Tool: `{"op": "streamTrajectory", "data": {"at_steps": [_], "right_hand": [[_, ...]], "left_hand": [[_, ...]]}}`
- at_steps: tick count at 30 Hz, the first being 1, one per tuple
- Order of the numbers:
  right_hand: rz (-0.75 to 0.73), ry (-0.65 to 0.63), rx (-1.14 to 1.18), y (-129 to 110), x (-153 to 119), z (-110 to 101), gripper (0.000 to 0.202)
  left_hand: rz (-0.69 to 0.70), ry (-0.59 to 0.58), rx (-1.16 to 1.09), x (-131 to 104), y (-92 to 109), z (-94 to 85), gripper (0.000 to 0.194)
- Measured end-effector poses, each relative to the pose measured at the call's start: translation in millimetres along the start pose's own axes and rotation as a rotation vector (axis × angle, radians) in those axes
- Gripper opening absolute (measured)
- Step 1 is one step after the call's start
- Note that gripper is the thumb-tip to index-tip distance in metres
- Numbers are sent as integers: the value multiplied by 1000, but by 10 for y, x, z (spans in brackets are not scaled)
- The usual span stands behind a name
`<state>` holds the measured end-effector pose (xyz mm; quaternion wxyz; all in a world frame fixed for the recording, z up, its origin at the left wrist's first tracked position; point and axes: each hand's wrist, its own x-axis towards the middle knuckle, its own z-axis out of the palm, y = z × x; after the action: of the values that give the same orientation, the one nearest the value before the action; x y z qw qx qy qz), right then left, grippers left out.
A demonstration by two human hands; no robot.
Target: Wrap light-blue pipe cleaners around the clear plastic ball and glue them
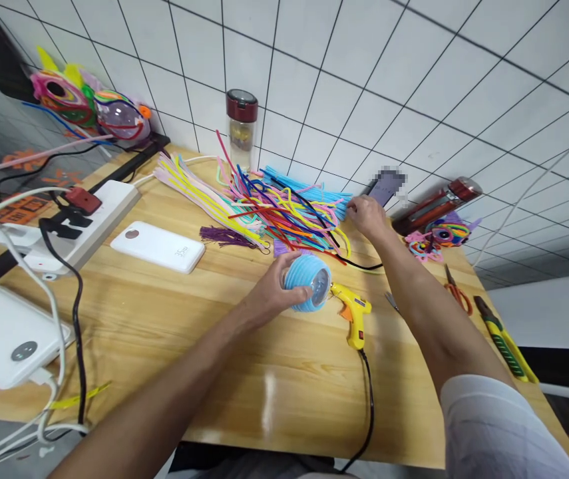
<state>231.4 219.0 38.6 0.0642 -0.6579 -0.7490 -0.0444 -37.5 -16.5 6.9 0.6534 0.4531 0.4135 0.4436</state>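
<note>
My left hand (280, 287) is wrapped round a clear plastic bottle piece (309, 283) covered in coils of light blue pipe cleaner, its open end turned to the right. My right hand (367, 215) reaches to the back of the table, its fingers pinched at the end of a bundle of light blue pipe cleaners (327, 196). A loose pile of mixed-colour pipe cleaners (284, 213) lies left of it. Just right of the bottle piece, a yellow hot glue gun (357, 313) lies on its side, its nozzle close to the rim.
A glass flask (241, 133) and a phone (386, 186) stand by the tiled wall. Orange-handled scissors (458, 293) and green-yellow pliers (506, 342) lie at the right edge. Left are a white power bank (157, 246), a power strip (84, 223), cables and colourful fish crafts (69, 100).
</note>
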Motion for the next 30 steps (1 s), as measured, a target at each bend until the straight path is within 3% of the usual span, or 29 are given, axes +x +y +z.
{"op": "streamTrajectory", "data": {"at_steps": [18,30], "right_hand": [[60,-42,21,36,76,100,36],[130,63,63,206,121,226,31]], "left_hand": [[-14,1,47,5,8,-17,94],[12,9,55,-12,9,-10,89]]}}
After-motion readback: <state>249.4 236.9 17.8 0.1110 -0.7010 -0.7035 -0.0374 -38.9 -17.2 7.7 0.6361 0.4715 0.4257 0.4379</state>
